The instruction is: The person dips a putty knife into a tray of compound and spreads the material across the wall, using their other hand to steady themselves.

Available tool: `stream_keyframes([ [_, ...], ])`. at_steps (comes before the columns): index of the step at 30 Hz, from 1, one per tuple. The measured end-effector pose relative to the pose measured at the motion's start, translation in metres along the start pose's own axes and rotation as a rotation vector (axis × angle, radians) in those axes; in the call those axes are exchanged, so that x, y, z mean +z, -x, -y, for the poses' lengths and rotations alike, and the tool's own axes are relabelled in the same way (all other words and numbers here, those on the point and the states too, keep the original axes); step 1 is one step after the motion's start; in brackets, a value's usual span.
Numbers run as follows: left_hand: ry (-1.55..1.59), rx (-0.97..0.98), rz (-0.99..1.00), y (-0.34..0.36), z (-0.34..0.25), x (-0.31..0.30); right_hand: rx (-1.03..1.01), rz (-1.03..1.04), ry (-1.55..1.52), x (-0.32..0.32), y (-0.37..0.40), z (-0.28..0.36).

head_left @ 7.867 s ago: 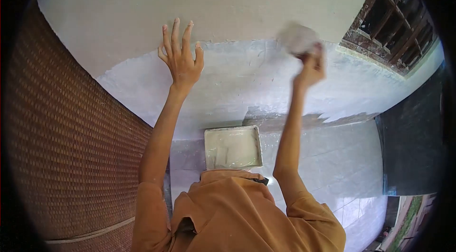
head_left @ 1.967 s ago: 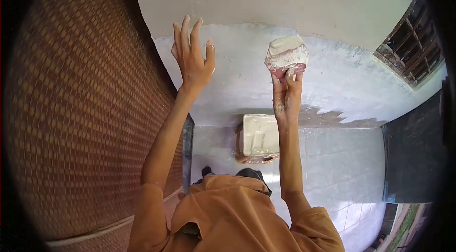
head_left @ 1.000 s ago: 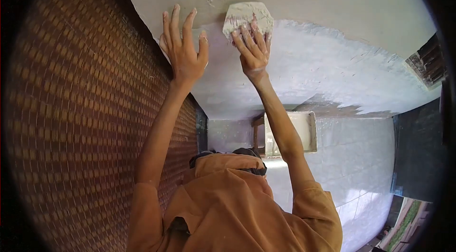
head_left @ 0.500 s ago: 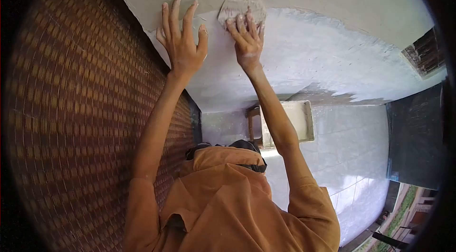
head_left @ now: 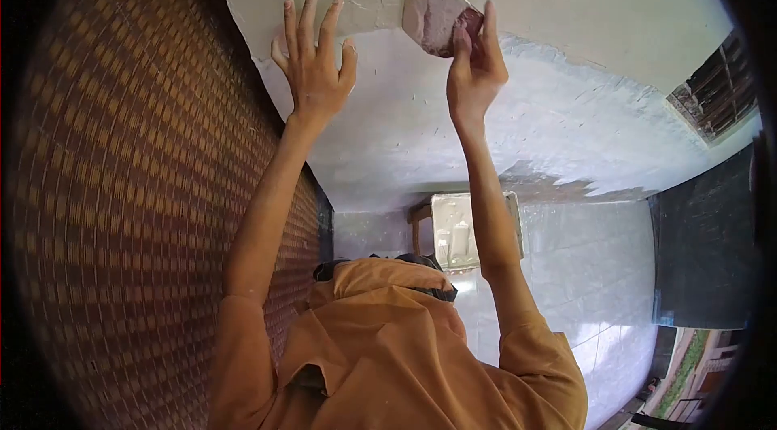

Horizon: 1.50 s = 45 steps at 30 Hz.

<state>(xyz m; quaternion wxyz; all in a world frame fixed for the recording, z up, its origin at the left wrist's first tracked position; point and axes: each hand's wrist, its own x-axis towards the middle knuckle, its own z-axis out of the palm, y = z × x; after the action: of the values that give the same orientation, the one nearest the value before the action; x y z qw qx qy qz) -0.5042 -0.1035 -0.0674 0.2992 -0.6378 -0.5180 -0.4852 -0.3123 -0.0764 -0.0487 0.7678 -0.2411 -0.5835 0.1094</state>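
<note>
My right hand (head_left: 477, 82) grips a flat, putty-smeared scraper (head_left: 437, 19) by its right edge, between thumb and fingers. The scraper lies against or very close to the wall (head_left: 583, 17), at the border where wet grey-beige putty meets the whiter surface below; whether it touches cannot be told. To its left, my left hand (head_left: 317, 82) is spread out with fingers apart at the wall, near its left edge, and holds nothing.
A woven brown panel (head_left: 137, 187) runs along the left side. Below, a putty-filled tray (head_left: 455, 227) rests on a wooden stand (head_left: 418, 223) above the tiled floor (head_left: 583, 268). A barred vent (head_left: 716, 90) is at the right, above a dark panel (head_left: 704, 252).
My right hand has moved right and turned, so the scraper's broad face now shows with the hand at its right side. The left hand stays spread in nearly the same spot.
</note>
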Motion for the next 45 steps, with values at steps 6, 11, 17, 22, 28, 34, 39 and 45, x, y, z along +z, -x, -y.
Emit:
stream_keyframes([
  [6,-0.055,0.015,0.001,-0.003,0.0,-0.005,-0.013,-0.171,0.068,-0.028,-0.022,-0.011],
  [11,-0.054,0.005,0.014,-0.007,-0.005,-0.002,-0.148,0.039,-0.015,0.0,-0.008,-0.01],
  [17,-0.074,-0.006,0.031,-0.002,-0.006,-0.003,-0.083,-0.212,0.041,-0.022,-0.022,-0.029],
  [22,-0.084,-0.009,0.012,-0.001,-0.008,-0.003,-0.157,-0.049,0.046,-0.006,-0.009,-0.012],
  [28,-0.072,-0.034,0.053,-0.001,-0.011,-0.005,-0.124,-0.102,0.137,-0.017,-0.012,-0.046],
  [34,-0.076,-0.039,0.02,0.001,-0.007,-0.01,0.104,-0.306,-0.105,-0.057,-0.03,-0.008],
  [39,-0.079,-0.051,0.039,-0.008,-0.019,-0.002,0.044,-0.032,-0.102,0.007,0.014,-0.027],
  [45,-0.086,-0.045,0.041,-0.004,-0.006,-0.019,0.134,-0.384,-0.062,-0.083,-0.023,-0.032],
])
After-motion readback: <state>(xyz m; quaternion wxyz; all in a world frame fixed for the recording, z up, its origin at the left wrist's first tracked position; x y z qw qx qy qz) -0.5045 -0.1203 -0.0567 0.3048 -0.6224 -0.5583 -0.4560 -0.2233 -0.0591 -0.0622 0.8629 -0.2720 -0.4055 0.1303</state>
